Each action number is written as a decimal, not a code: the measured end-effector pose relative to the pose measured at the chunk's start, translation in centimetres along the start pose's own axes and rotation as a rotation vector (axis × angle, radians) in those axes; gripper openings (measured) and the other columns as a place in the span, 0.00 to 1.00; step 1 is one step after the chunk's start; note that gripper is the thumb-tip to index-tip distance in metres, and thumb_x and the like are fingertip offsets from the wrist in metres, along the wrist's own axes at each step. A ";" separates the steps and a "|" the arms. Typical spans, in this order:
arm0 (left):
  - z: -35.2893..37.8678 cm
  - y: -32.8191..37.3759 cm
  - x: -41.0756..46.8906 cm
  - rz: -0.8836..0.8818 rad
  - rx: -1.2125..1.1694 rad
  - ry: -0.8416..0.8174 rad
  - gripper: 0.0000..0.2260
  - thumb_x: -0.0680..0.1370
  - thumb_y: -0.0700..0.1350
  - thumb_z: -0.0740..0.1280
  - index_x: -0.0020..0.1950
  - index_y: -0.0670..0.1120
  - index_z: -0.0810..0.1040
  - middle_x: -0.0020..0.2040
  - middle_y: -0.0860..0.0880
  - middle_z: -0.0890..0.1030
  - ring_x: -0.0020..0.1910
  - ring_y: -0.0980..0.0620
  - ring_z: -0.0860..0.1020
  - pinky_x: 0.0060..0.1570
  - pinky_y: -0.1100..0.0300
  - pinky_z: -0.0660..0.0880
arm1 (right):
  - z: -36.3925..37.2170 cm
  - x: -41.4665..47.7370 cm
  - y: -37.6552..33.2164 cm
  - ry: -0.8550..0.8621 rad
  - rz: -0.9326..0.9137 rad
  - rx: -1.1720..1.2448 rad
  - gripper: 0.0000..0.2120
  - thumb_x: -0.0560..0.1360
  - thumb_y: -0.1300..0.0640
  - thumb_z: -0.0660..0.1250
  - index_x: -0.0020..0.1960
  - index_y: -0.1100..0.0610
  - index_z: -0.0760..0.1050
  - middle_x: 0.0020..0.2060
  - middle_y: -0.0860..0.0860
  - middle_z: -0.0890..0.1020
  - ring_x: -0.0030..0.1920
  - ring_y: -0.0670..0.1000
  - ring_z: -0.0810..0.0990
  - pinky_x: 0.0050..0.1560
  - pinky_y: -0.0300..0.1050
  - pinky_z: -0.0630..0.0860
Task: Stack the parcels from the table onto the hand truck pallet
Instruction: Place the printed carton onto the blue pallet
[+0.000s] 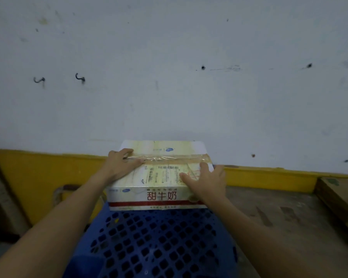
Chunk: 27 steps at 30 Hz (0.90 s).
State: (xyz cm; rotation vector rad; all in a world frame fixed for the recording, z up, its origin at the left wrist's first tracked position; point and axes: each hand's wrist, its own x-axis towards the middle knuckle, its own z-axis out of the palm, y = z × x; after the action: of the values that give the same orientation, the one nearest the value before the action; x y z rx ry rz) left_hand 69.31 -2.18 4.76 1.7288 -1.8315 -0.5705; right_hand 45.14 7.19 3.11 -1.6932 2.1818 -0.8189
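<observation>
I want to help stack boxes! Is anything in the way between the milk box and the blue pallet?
Nothing visible is. The milk box seems to rest on the far end of the blue pallet, with the left hand and right hand flat on its top.

Just the one view here, worn on the head and looking forward and down. It faces the white wall (169, 57) straight on, and that wall fills the whole upper half. The blue pallet (159, 247) sits close beneath the lens, and the wide angle bows the frame's edges.
</observation>
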 end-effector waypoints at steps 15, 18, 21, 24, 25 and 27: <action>2.6 -9.2 9.6 0.057 -0.042 -0.158 0.29 0.73 0.58 0.67 0.70 0.48 0.68 0.70 0.43 0.67 0.67 0.44 0.69 0.62 0.51 0.70 | 10.8 4.8 -3.6 0.024 0.144 -0.144 0.31 0.76 0.37 0.55 0.72 0.52 0.56 0.67 0.60 0.58 0.65 0.59 0.60 0.63 0.48 0.66; 3.5 -9.7 12.0 0.056 -0.050 -0.154 0.29 0.73 0.60 0.67 0.70 0.49 0.68 0.71 0.44 0.67 0.67 0.44 0.69 0.62 0.49 0.70 | 11.7 6.8 -3.5 0.039 0.154 -0.186 0.32 0.76 0.36 0.53 0.73 0.51 0.54 0.68 0.59 0.57 0.66 0.59 0.60 0.63 0.47 0.64; 4.2 -9.5 14.2 0.066 -0.025 -0.143 0.29 0.73 0.60 0.66 0.70 0.49 0.68 0.70 0.42 0.66 0.67 0.43 0.68 0.62 0.51 0.68 | 11.9 9.1 -3.4 -0.001 0.179 -0.175 0.32 0.76 0.35 0.53 0.74 0.51 0.53 0.71 0.61 0.53 0.70 0.60 0.55 0.67 0.50 0.61; 4.8 -9.2 16.0 0.059 -0.020 -0.143 0.28 0.74 0.59 0.66 0.70 0.49 0.68 0.69 0.41 0.64 0.66 0.42 0.69 0.61 0.53 0.69 | 12.2 11.1 -3.3 -0.028 0.190 -0.164 0.32 0.76 0.36 0.53 0.74 0.52 0.54 0.71 0.61 0.52 0.71 0.61 0.53 0.67 0.52 0.61; 4.9 -9.0 16.6 0.064 -0.013 -0.142 0.28 0.74 0.59 0.66 0.70 0.48 0.68 0.69 0.41 0.64 0.66 0.42 0.69 0.60 0.53 0.69 | 12.2 11.6 -3.3 -0.027 0.191 -0.160 0.32 0.76 0.36 0.53 0.73 0.52 0.54 0.71 0.60 0.52 0.71 0.61 0.53 0.67 0.52 0.62; 5.2 -8.9 17.8 0.073 -0.010 -0.150 0.27 0.74 0.59 0.66 0.70 0.48 0.68 0.69 0.41 0.64 0.65 0.42 0.69 0.60 0.53 0.69 | 12.3 12.6 -3.3 -0.025 0.190 -0.154 0.32 0.76 0.36 0.53 0.73 0.53 0.55 0.71 0.60 0.52 0.70 0.61 0.54 0.66 0.52 0.62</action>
State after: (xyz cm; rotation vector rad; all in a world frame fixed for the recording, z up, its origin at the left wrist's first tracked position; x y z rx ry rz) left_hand 72.36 -20.94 -3.08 1.6438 -1.9821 -0.6951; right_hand 50.58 -8.59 -3.26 -1.5214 2.3969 -0.5918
